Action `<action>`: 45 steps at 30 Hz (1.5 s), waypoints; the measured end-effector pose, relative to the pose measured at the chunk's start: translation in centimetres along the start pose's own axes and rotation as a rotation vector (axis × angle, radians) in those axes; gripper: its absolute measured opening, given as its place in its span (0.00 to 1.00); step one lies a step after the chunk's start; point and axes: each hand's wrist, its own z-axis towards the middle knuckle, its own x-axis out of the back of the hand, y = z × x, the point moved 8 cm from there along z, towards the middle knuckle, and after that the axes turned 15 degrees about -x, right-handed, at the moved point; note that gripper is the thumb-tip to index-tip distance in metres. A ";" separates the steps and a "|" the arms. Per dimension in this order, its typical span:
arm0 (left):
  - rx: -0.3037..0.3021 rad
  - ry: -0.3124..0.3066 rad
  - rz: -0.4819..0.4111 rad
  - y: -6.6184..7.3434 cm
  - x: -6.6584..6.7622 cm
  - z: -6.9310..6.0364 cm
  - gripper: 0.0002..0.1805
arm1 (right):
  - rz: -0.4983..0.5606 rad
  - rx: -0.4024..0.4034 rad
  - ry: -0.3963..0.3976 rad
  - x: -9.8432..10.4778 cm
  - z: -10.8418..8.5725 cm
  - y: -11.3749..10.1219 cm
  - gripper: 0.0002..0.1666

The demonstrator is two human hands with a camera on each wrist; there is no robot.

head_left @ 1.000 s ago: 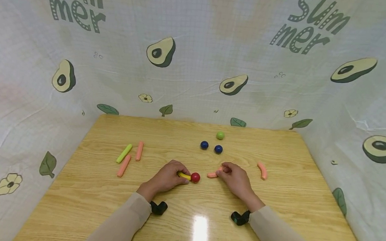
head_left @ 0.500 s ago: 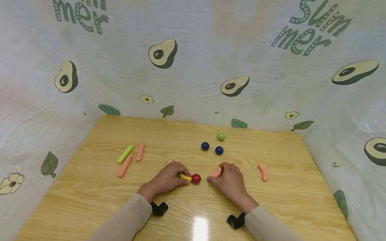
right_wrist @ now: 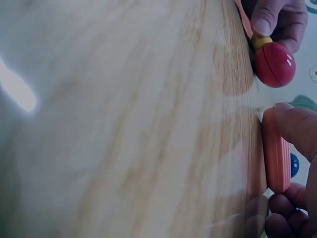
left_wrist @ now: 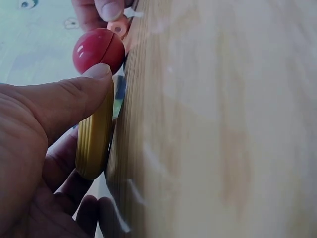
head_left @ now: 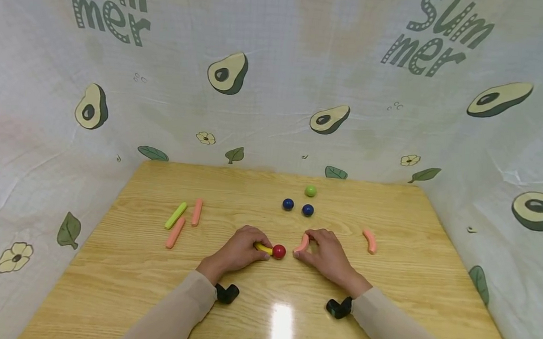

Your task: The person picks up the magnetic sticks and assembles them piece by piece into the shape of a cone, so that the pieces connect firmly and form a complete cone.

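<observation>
My left hand [head_left: 242,249] grips a yellow ribbed stick [left_wrist: 94,144] by its sides. A glossy red ball [head_left: 279,251] touches the stick's right end. To the right of the ball, my right hand [head_left: 329,255] pinches a curved coral-pink ribbed stick [head_left: 302,242] between thumb and fingers, one at each end. Its hollow side faces the palm, and a small gap separates it from the ball. In the left wrist view, a hole shows in the end of the pink stick [left_wrist: 119,28].
Two blue balls [head_left: 288,204] and a green ball [head_left: 310,191] lie farther back. At left are a yellow-green stick [head_left: 176,216] and two straight pink sticks [head_left: 196,212]. Another curved pink stick [head_left: 369,241] lies at right. A printed cloth [head_left: 265,127] encloses the wooden table [head_left: 242,314].
My right hand has turned the curved pink stick from pointing left at the ball to lying across in front of it. My left hand has shifted slightly right with the yellow stick and ball.
</observation>
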 end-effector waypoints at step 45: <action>-0.049 -0.057 0.123 1.8 -1.2 1.3 0.07 | -0.003 0.015 -0.028 -0.8 -0.1 -0.4 0.43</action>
